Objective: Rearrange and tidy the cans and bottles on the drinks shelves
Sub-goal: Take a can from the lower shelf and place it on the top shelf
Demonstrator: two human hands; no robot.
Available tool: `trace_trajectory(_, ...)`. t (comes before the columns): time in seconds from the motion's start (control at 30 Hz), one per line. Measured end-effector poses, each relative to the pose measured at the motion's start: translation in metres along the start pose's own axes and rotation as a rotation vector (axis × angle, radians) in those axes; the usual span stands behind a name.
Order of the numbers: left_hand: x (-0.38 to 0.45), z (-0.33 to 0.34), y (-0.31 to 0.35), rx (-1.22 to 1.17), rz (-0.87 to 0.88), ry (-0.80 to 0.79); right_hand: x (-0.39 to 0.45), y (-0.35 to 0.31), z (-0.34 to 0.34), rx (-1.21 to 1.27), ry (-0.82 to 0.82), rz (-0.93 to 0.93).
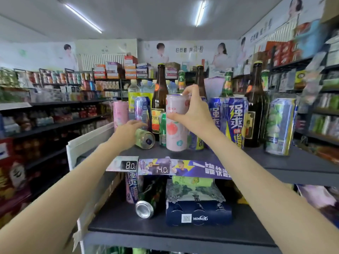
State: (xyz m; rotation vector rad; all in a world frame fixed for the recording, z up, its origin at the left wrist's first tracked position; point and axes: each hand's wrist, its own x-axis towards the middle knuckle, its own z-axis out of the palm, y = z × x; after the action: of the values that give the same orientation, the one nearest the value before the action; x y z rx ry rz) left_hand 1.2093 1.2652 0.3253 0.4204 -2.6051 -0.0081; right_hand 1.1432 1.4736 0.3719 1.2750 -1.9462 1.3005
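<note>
My right hand (192,111) grips a tall pink can with a peach picture (176,131), which stands upright near the front of the top shelf (300,162). My left hand (128,132) lies over a pale green can (145,139) that rests on its side, bottom end facing me. Whether the fingers curl round it is hidden. Behind stand a pink can (120,112), a purple can (142,110), a green can (162,129), blue cans (233,120) and brown bottles (160,99).
The lower shelf (128,222) holds a toppled silver-topped can (145,208), an upright purple can (132,187), a dark blue multipack (198,211) and a green can (192,181) lying on it. Price tags (161,169) hang on the top shelf's edge. Stocked shelves line both sides.
</note>
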Motion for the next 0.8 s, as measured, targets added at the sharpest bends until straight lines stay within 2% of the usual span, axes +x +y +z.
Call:
trace_trajectory(0.07,0.014,0.004,-0.016,0.157,0.073,-0.200,0.003,0.007,0.014,-0.031,-0.040,0.052)
trace_trajectory(0.13,0.024,0.011,-0.025,0.217,0.134,-0.254,0.004,0.014,0.022,-0.058,-0.058,0.103)
trace_trajectory(0.33,0.030,0.015,-0.030,0.202,0.264,-0.089,0.006,0.019,0.024,-0.097,-0.061,0.107)
trace_trajectory(0.4,0.029,0.005,-0.037,0.039,0.265,0.008,0.007,0.020,0.025,-0.087,-0.057,0.115)
trace_trajectory(0.53,0.020,-0.028,-0.042,-0.678,0.011,0.129,0.012,0.015,0.041,-0.079,-0.012,0.121)
trace_trajectory(0.6,0.020,-0.036,-0.047,-0.877,-0.094,0.183,0.016,0.010,0.056,-0.077,0.003,0.116)
trace_trajectory(0.8,0.021,-0.019,-0.087,-0.856,-0.358,0.281,0.025,0.003,0.091,-0.083,-0.024,0.051)
